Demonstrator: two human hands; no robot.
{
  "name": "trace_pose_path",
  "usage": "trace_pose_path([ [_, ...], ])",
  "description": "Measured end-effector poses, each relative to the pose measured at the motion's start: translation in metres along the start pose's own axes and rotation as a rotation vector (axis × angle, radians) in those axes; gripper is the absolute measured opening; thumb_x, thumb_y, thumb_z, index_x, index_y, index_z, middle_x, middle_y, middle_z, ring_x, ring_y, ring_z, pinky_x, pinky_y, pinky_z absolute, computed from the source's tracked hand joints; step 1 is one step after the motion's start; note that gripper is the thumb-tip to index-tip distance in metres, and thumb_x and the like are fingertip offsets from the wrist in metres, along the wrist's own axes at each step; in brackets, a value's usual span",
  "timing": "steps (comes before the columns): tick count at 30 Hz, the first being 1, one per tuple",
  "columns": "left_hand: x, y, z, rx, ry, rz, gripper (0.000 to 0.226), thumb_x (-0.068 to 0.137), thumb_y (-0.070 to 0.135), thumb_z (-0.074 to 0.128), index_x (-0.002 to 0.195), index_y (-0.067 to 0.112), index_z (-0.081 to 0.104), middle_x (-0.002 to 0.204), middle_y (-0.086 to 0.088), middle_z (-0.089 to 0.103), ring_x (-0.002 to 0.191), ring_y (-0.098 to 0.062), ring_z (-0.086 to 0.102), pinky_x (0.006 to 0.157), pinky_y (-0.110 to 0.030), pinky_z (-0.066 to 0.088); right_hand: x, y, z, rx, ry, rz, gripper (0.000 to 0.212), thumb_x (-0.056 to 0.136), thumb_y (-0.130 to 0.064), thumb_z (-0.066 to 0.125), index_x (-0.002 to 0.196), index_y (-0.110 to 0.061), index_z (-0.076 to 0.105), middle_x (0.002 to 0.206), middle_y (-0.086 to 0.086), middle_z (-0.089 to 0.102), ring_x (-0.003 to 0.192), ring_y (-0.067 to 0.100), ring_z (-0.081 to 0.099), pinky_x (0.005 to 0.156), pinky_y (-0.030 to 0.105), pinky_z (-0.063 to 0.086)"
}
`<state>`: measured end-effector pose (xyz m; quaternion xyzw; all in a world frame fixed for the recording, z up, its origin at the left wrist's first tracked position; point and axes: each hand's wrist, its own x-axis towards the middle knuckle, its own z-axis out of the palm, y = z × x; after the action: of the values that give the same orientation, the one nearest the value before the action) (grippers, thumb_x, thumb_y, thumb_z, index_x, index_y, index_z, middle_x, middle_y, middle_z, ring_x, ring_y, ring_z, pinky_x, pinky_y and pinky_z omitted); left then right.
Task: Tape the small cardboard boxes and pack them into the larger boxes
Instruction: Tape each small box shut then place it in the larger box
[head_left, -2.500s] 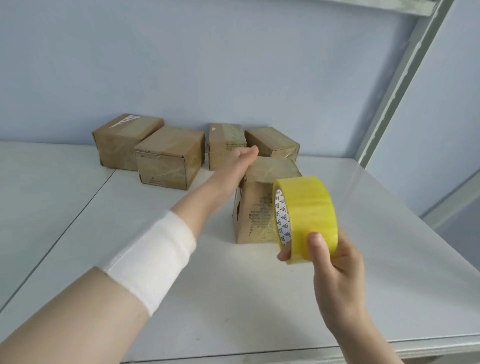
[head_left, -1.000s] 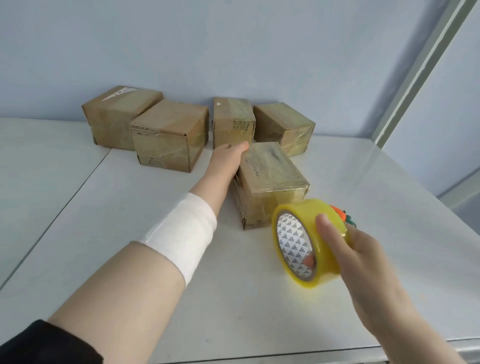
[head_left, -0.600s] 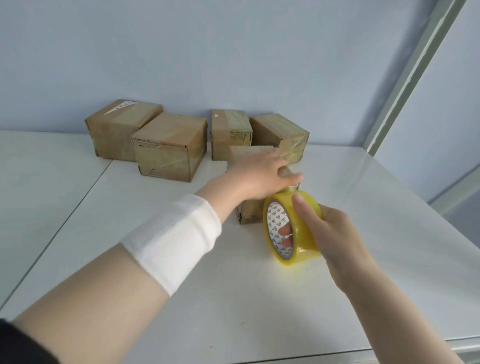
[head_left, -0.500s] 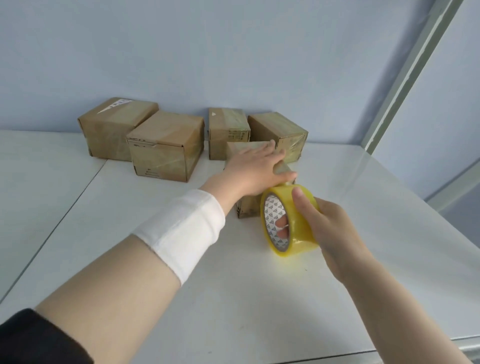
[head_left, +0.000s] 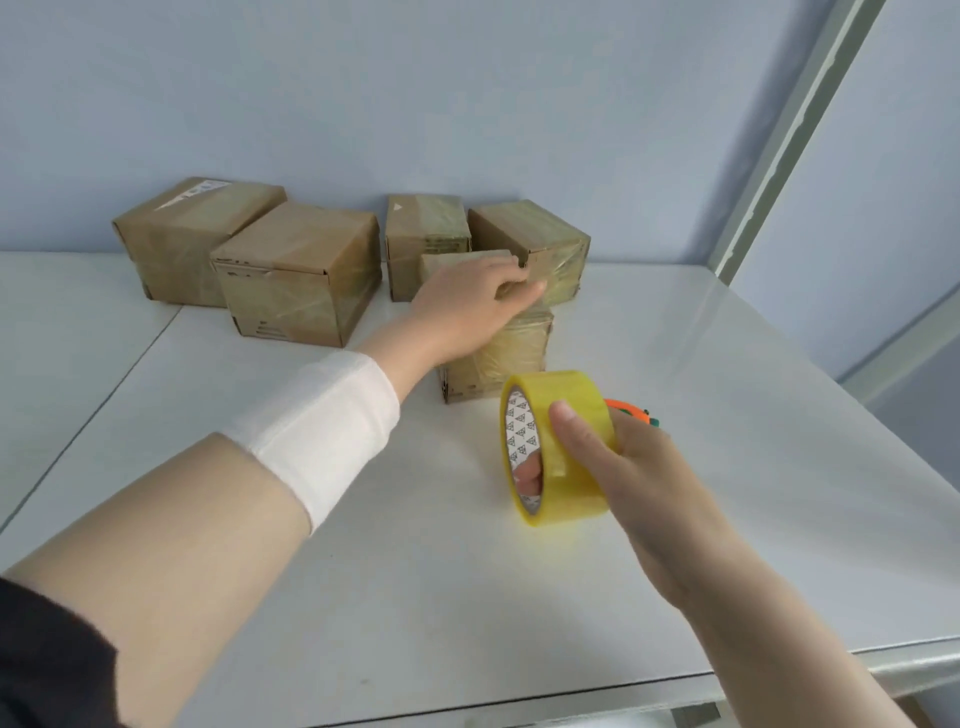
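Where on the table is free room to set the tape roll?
Free: the front strip of the table between the forearms, and its right side beyond the right hand. Crowded: the back, where the left hand holds a box before four others.

The tape roll (head_left: 571, 496), against the near top edge of the box (head_left: 511, 353) half a second ago, has been drawn back by the right hand (head_left: 639, 467) and now sits apart from it, low over the table (head_left: 415, 571). The left hand (head_left: 462, 306) has shifted along the box top, its fingers now curled over the far right edge.
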<state>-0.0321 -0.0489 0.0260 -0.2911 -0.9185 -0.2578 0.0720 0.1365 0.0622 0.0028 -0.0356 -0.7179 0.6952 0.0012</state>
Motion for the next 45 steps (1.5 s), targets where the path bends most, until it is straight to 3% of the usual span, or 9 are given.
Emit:
trace_pose_path([
  [5,-0.057,0.014,0.003,-0.234,0.493,-0.181,0.021,0.093,0.03,0.051,0.09,0.014,0.065,0.094,0.001,0.063,0.087,-0.011,0.054,0.072,-0.019,0.036,0.003,-0.004,-0.017,-0.046,-0.118,0.049,0.068,0.061,-0.065,0.057,0.1,-0.01,0.064,0.088,0.003,0.073,0.084,0.015,0.068,0.077,0.029,0.054],
  [10,-0.083,0.034,0.011,-0.606,0.121,-0.652,0.036,0.088,0.049,0.054,0.093,0.016,0.064,0.094,0.0,0.068,0.087,-0.013,0.064,0.086,-0.03,0.049,0.034,0.006,-0.077,-0.338,0.072,0.001,0.041,0.081,-0.052,0.059,0.101,-0.017,0.063,0.1,-0.004,0.068,0.094,0.017,0.063,0.082,0.029,0.049],
  [15,-0.077,0.05,0.011,-1.056,0.057,-0.808,0.025,0.091,0.033,0.056,0.101,0.012,0.063,0.084,-0.001,0.069,0.067,-0.008,0.066,0.056,-0.017,0.052,0.077,0.034,-0.108,-0.899,0.081,-0.005,0.042,0.09,-0.042,0.055,0.124,-0.017,0.058,0.126,0.009,0.053,0.124,0.029,0.038,0.095,0.028,0.027],
  [18,-0.075,0.05,0.01,-1.074,0.089,-0.822,0.02,0.091,0.027,0.057,0.099,0.01,0.063,0.077,0.0,0.068,0.055,-0.004,0.065,0.047,-0.014,0.049,0.086,0.035,-0.112,-0.989,0.001,-0.054,0.027,0.09,-0.038,0.055,0.109,-0.022,0.065,0.12,0.004,0.058,0.122,0.025,0.038,0.075,0.023,0.016],
  [21,-0.075,0.048,0.012,-1.077,0.107,-0.799,0.016,0.09,0.025,0.059,0.092,0.01,0.065,0.071,0.001,0.07,0.055,-0.004,0.066,0.047,-0.014,0.048,0.085,0.03,-0.114,-0.756,-0.033,-0.097,0.01,0.087,-0.025,0.064,0.093,-0.018,0.06,0.098,-0.003,0.061,0.111,0.02,0.048,0.083,0.022,0.03],
  [30,-0.076,0.043,0.015,-1.067,0.129,-0.738,0.015,0.089,0.026,0.061,0.088,0.013,0.069,0.07,0.005,0.071,0.061,-0.003,0.068,0.052,-0.013,0.05,0.08,0.01,-0.102,-0.408,-0.089,-0.1,0.021,0.097,-0.01,0.047,0.114,-0.011,0.06,0.105,0.009,0.063,0.07,0.019,0.065,0.074,0.028,0.056],
  [37,-0.073,0.042,0.015,-1.079,0.127,-0.724,0.015,0.089,0.025,0.061,0.086,0.013,0.069,0.065,0.005,0.071,0.058,-0.004,0.068,0.049,-0.013,0.049,0.095,-0.021,-0.066,-0.45,-0.064,-0.389,0.012,0.094,-0.014,0.052,0.104,-0.019,0.057,0.084,-0.001,0.063,0.049,0.003,0.05,0.058,0.013,0.043],
  [40,-0.071,0.043,0.014,-1.076,0.128,-0.712,0.017,0.089,0.025,0.061,0.087,0.01,0.069,0.069,0.002,0.071,0.057,-0.004,0.067,0.049,-0.013,0.048,0.1,-0.028,-0.051,-0.534,-0.045,-0.556,0.015,0.09,-0.016,0.06,0.102,-0.023,0.056,0.082,-0.02,0.052,0.065,-0.002,0.049,0.06,0.008,0.037],
  [45,-0.071,0.044,0.017,-1.054,0.152,-0.703,0.019,0.089,0.022,0.061,0.093,0.006,0.07,0.083,-0.006,0.071,0.063,-0.006,0.067,0.053,-0.013,0.051,0.106,-0.027,-0.038,-0.731,-0.081,-0.748,0.022,0.083,-0.017,0.07,0.102,-0.01,0.062,0.09,-0.011,0.056,0.082,0.008,0.051,0.07,0.002,0.036],
])
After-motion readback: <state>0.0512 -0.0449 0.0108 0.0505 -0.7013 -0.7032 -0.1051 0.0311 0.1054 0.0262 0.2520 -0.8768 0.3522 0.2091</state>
